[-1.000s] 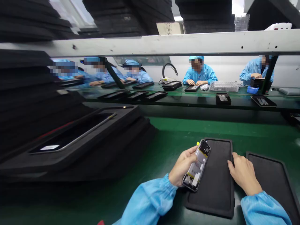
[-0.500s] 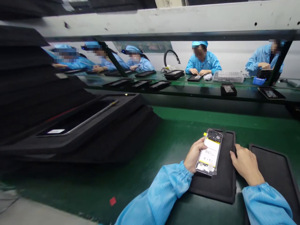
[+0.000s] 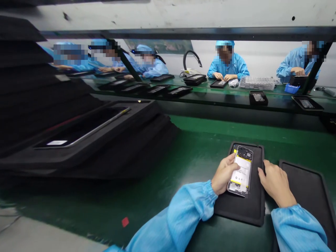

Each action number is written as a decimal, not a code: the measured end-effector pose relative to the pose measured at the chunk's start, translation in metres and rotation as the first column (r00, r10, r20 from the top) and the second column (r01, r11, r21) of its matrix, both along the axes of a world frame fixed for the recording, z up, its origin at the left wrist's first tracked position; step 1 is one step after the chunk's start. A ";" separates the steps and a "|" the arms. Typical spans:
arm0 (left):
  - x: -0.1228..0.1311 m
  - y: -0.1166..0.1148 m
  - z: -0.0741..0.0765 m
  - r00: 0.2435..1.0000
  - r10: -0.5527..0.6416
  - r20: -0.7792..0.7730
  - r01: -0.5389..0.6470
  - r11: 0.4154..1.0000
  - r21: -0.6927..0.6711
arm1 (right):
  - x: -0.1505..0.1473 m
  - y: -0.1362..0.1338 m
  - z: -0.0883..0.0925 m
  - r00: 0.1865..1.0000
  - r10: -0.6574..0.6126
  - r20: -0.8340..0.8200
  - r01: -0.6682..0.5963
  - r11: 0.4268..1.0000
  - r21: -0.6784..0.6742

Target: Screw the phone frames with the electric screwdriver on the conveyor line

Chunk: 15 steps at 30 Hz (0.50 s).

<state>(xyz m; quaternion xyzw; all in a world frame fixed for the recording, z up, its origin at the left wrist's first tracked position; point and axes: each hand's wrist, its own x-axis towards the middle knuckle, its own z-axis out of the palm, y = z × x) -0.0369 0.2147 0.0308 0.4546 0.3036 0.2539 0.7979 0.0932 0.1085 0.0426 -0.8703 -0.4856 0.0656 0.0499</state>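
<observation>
My left hand [image 3: 223, 173] is closed round the left side of an opened phone [image 3: 240, 175], its thumb resting on the white battery. The phone shows its inside upward, with yellow strips at the battery's ends and a dark camera area on top. Beneath it lies a shallow black tray [image 3: 253, 206]; whether the phone touches the tray I cannot tell. My right hand [image 3: 277, 182] pinches the tray's right rim, thumb on the inner side and fingers at the outer edge, partly hidden.
A second black tray [image 3: 306, 189] lies at the right. On the left stands a stack of black foam trays [image 3: 141, 129] bearing a dark-screened phone [image 3: 89, 127]. A red scrap [image 3: 125, 222] lies on the green table [image 3: 157, 196]. Co-workers sit behind a shelf beam [image 3: 168, 17].
My left hand has moved the phone slightly right over the tray. My right hand stays at the tray's rim. The camera view has shifted a little.
</observation>
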 end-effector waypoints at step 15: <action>-0.076 0.047 -0.020 0.852 0.336 -0.401 0.055 0.705 0.707 | -0.001 -0.001 -0.006 1.000 0.012 0.028 -0.013 1.000 0.025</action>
